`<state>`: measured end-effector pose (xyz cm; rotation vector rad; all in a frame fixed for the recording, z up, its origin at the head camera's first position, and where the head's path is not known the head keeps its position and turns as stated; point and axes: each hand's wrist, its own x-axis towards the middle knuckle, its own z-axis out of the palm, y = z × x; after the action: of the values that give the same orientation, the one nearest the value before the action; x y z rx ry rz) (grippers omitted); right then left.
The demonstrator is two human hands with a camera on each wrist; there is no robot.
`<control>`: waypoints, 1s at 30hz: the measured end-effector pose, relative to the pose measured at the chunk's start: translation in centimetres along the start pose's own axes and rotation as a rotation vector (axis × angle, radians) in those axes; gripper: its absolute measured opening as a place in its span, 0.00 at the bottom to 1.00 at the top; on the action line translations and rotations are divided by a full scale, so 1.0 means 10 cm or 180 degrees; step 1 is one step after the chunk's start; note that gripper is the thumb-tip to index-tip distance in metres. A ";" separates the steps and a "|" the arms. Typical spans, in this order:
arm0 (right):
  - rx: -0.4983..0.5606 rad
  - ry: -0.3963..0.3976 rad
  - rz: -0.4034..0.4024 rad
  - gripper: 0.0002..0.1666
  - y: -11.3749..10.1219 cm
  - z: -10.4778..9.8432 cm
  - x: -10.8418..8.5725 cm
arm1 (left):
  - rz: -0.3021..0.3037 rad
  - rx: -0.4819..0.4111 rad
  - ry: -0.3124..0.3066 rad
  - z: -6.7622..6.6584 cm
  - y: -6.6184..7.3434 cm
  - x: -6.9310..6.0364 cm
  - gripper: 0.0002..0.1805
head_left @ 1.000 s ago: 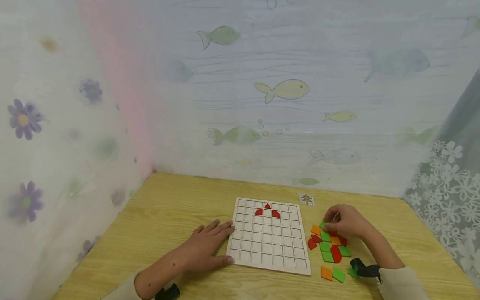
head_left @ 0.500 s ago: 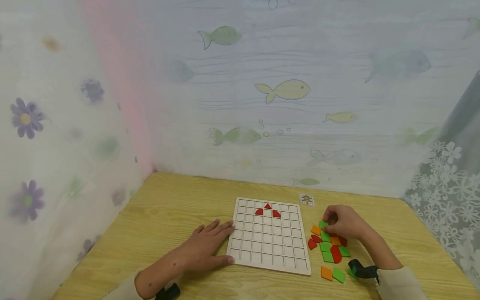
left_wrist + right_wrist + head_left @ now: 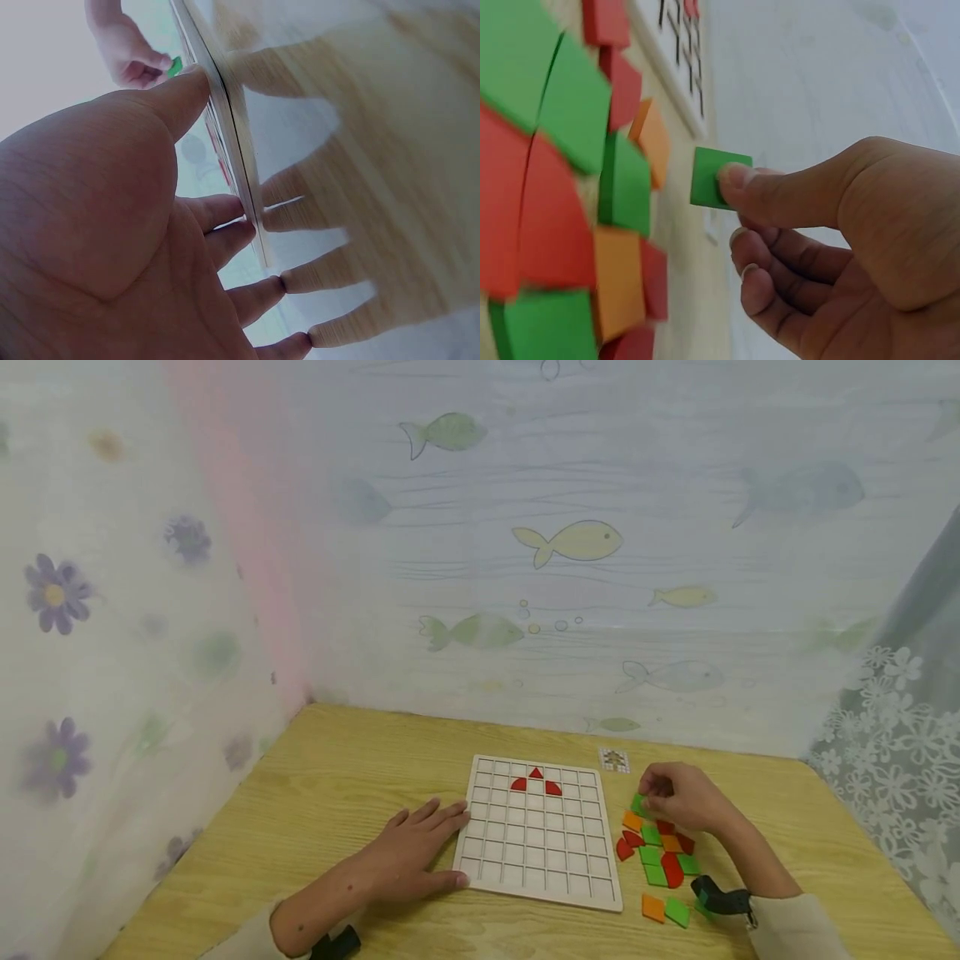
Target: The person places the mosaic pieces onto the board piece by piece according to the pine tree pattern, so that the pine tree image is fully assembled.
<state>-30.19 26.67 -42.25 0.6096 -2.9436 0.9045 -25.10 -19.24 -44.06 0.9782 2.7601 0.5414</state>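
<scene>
My right hand (image 3: 686, 795) pinches a green square tile (image 3: 707, 177) between thumb and fingers, raised off the table in the right wrist view. Below it lies a loose group of tiles: red quarter-round ones (image 3: 625, 848), green squares (image 3: 656, 874) and orange squares (image 3: 632, 820). My left hand (image 3: 408, 857) lies with fingers spread at the left edge of the white grid board (image 3: 534, 889), thumb and fingertips touching that edge. Near the board's top sit a red triangle (image 3: 536, 773) and two red quarter-round tiles (image 3: 518, 785), one on either side.
A small pattern card (image 3: 614, 760) lies beyond the board's upper right corner. Closer to the front edge are an orange tile (image 3: 653, 907) and a green tile (image 3: 677, 912). A fish-patterned wall covering (image 3: 465, 677) stands behind the wooden table (image 3: 375, 743).
My right hand has lifted slightly and moved a little toward the board and away from me, carrying the green tile off the group. The left hand stays where it was.
</scene>
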 end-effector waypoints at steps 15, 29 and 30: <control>0.0159 0.0231 -0.0061 0.03 -0.32 0.17 0.43 | 0.0118 -0.0017 -0.0065 -0.09 -0.28 0.21 0.47; 0.0173 0.0291 -0.0165 0.03 -0.52 0.40 0.76 | 0.0128 -0.0022 -0.0070 -0.06 -0.33 0.25 0.47; 0.0173 0.0293 -0.0185 0.03 -0.53 0.43 0.79 | 0.0136 -0.0024 -0.0067 -0.06 -0.33 0.25 0.47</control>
<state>-35.07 17.47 -42.06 0.6340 -2.8135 0.9822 -29.09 -20.18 -44.84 1.0371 2.7226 0.5441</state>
